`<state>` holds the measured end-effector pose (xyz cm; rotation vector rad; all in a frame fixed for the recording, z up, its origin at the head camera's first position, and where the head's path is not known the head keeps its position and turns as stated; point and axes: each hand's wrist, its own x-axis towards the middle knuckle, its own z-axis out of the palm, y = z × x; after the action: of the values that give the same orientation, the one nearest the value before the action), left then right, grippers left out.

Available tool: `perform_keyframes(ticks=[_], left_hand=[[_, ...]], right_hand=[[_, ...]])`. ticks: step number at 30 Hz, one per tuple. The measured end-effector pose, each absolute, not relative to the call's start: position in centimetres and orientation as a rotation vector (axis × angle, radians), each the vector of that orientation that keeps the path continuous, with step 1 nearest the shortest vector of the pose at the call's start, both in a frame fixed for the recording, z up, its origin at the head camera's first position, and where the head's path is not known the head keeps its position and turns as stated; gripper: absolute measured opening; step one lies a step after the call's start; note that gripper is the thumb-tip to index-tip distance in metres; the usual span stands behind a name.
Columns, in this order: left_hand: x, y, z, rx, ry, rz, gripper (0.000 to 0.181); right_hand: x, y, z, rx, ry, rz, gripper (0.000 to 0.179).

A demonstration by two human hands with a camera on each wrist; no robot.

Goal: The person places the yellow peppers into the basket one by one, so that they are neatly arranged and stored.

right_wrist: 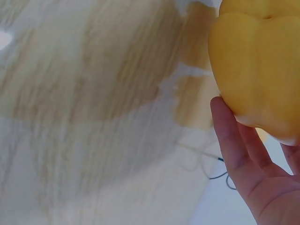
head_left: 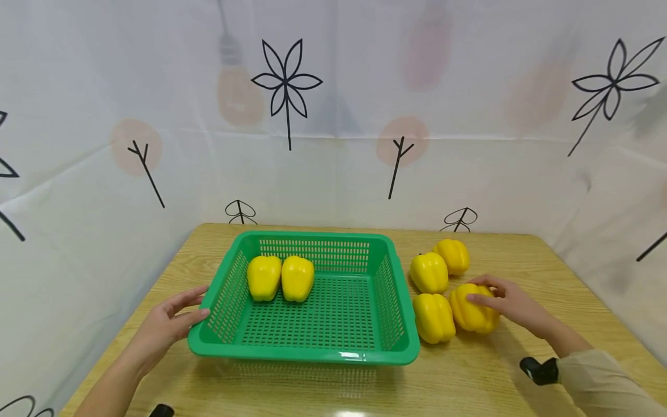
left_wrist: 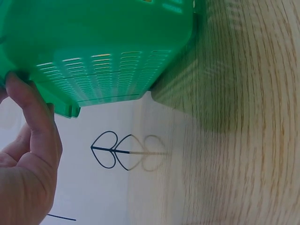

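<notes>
The yellow pepper (head_left: 469, 319) lay toward the right edge of the desk (head_left: 469, 376), the farthest right of a group of four beside the green basket's (head_left: 302, 355) right-hand side, and just beside the pepper (head_left: 433, 318) nearest the basket's front right corner. The right hand (head_left: 513, 301) gripped it, thumb across the top and fingers round the far side; the left hand (head_left: 164, 321) gripped the basket's left rim, where the thumb came onto the edge and the fingers went under it. The pepper was probably light and fairly firm, its glossy skin a little slippery, and if real it could bruise or split under a hard squeeze; the best hold seemed to be across its widest part, with the fingers settled in the grooves between the lobes. The basket looked light and slightly springy, best held by its stiff rim. Only the head view showed the two peppers (head_left: 264, 278) side by side toward the basket's back left corner. The left wrist view gave the slotted outer wall and the bent fingers beneath the rim, while the right wrist view showed a fingertip against the pepper's side; whether it touched the desk could not be told.
</notes>
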<state>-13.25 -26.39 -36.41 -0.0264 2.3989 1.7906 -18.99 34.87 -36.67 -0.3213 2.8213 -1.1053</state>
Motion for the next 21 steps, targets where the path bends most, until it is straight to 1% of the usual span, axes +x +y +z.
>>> perform_keyframes(ticks=[14,21], left_hand=[[-13.3,-26.5,-36.6,-0.031,2.379,1.814,0.066],[-13.4,-26.5,-36.6,-0.023,2.382,1.82,0.066]], right_hand=[[-19.0,34.3,-34.2,-0.317,2.86,-1.12,0.045],[-19.1,33.5,-32.9,-0.374,2.876,-1.136,0.043]])
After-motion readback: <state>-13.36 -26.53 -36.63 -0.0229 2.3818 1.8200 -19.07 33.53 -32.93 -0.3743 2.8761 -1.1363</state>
